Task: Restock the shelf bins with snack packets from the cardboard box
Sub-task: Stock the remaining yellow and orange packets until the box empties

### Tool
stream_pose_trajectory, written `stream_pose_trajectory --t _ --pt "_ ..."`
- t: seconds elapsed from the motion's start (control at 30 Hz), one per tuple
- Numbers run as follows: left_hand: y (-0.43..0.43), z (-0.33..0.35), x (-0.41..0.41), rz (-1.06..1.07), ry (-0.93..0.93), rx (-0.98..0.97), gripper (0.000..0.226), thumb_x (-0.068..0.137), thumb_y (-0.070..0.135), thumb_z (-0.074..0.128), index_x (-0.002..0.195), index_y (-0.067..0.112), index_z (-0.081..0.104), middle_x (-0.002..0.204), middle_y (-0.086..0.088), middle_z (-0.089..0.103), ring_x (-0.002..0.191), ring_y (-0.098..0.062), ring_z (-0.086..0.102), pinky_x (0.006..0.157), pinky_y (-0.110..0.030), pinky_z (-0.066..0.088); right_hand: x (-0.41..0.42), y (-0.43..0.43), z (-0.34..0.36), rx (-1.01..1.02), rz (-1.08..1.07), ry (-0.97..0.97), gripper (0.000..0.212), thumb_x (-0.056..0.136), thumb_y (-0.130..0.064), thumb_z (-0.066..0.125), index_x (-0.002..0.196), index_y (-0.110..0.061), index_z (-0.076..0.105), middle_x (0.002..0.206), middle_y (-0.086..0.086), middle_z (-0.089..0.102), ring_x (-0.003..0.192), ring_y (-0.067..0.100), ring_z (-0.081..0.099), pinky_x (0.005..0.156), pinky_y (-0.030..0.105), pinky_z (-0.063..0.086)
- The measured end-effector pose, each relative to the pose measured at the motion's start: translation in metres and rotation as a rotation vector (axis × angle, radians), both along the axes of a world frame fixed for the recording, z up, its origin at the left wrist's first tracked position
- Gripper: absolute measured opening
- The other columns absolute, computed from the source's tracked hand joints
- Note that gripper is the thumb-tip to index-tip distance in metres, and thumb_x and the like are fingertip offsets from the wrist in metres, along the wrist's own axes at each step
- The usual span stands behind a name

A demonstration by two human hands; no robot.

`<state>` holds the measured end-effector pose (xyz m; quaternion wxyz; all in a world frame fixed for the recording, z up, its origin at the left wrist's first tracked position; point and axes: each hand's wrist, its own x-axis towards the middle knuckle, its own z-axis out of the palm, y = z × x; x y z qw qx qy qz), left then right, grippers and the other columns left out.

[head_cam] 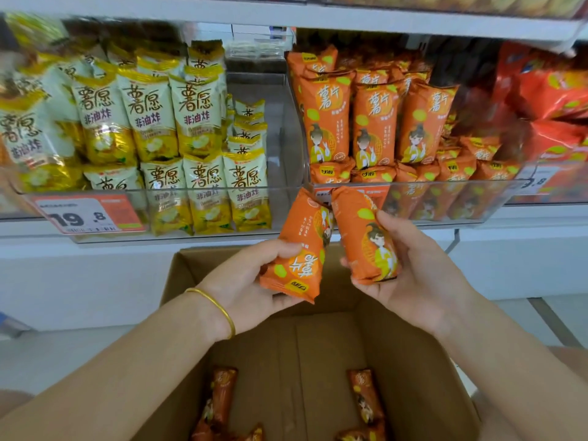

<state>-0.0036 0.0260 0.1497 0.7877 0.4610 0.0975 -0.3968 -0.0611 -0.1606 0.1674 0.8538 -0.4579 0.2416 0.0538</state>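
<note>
Your left hand, with a gold bangle at the wrist, curls its fingers round an upside-down orange packet. Your right hand grips a second orange packet just beside it, both held above the open cardboard box and just before the clear shelf bin stacked with matching orange packets. Loose packets lie on the box floor, and the left bin holds yellow-and-white packets behind a price label.
</note>
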Motion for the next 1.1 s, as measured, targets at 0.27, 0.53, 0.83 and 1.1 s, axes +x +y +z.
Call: stream_pose_trajectory --t 0.27,0.53,0.83,1.1 --pt "0.003 0.007 0.011 -0.230 -0.399 0.484 0.055 0.074 0.011 0.075 0.122 0.016 0.049 0.113 -0.009 0.061 0.092 -0.022 0.066 0.070 -0.034 0.059 0.001 0.003 0.005 -0.395 0.101 -0.222 0.053 0.065 -0.019 0.077 0.116 -0.019 0.063 0.109 0.002 0.071 0.098 0.018 0.069 0.079 0.034 0.057" --pt "0.011 0.016 0.027 -0.261 -0.800 0.781 0.037 0.078 0.028 0.071 0.110 0.024 0.053 0.104 0.003 0.061 0.090 -0.011 0.062 0.062 -0.022 0.053 0.006 0.006 -0.003 -0.820 0.249 -0.203 0.061 0.059 -0.039 0.077 0.116 -0.025 0.063 0.108 -0.004 0.070 0.096 0.011 0.068 0.088 0.039 0.056" --pt "0.011 0.021 0.030 -0.182 -0.757 0.639 0.016 0.082 0.029 0.068 0.094 0.021 0.063 0.093 -0.003 0.070 0.082 -0.014 0.068 0.073 -0.028 0.057 0.006 0.003 -0.001 -0.375 0.363 -0.264 0.045 0.069 -0.022 0.075 0.112 -0.011 0.066 0.113 0.009 0.070 0.101 0.025 0.068 0.087 0.036 0.056" --pt "0.007 0.023 0.019 -0.121 -0.703 0.567 0.014 0.086 0.025 0.064 0.099 0.021 0.060 0.091 -0.005 0.069 0.077 -0.018 0.071 0.070 -0.038 0.060 0.008 0.008 -0.009 -0.175 0.452 -0.237 0.090 0.046 -0.038 0.093 0.126 -0.014 0.059 0.126 0.013 0.063 0.114 0.032 0.062 0.096 0.044 0.052"
